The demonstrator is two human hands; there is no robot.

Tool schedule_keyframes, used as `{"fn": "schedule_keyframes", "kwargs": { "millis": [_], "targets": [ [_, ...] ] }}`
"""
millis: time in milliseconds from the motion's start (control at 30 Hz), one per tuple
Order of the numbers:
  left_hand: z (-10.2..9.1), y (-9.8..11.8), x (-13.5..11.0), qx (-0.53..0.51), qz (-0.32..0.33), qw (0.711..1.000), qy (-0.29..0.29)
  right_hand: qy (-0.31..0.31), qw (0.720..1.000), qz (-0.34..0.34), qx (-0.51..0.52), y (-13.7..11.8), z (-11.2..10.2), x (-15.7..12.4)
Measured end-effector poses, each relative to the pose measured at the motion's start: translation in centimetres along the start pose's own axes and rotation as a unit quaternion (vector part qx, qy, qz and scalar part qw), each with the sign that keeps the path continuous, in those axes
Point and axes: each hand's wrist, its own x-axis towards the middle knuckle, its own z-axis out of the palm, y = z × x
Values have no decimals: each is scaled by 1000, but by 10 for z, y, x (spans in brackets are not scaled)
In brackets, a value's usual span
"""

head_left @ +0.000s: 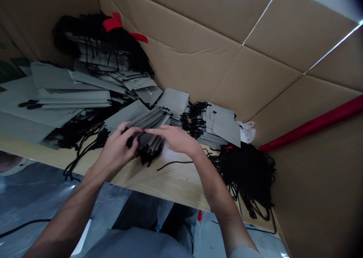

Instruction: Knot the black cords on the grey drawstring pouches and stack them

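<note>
Flat grey pieces with black cords, which look like folded paper bags, lie in piles on the wooden table. My left hand (120, 142), a ring on one finger, curls round the near end of a slanted stack of grey bags (149, 117). My right hand (176, 138) reaches in from the right, its index finger stretched to the stack beside my left fingertips and the other fingers curled under. A small dark bit shows where the fingertips meet; whether it is a cord end cannot be made out. Black cord ends (147, 158) bunch below the stack.
Larger grey bags (53, 99) spread over the left side. Behind them rises a pile with black cords (130, 50) and a red strip (112, 22). Rightward lie another grey stack (225, 125), white crumpled plastic (247, 131) and a black cord heap (246, 171). Cardboard walls (198, 54) enclose the back.
</note>
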Motion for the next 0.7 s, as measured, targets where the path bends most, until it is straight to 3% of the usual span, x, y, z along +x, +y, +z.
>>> {"fn": "schedule_keyframes", "kwargs": {
  "millis": [200,700],
  "targets": [
    [-6,-2,4,12,0,1000,15,20,1000,16,14,11,-11,-7],
    [-3,2,0,20,4,1000,4,9,1000,8,21,8,-7,-4]
  ]
}}
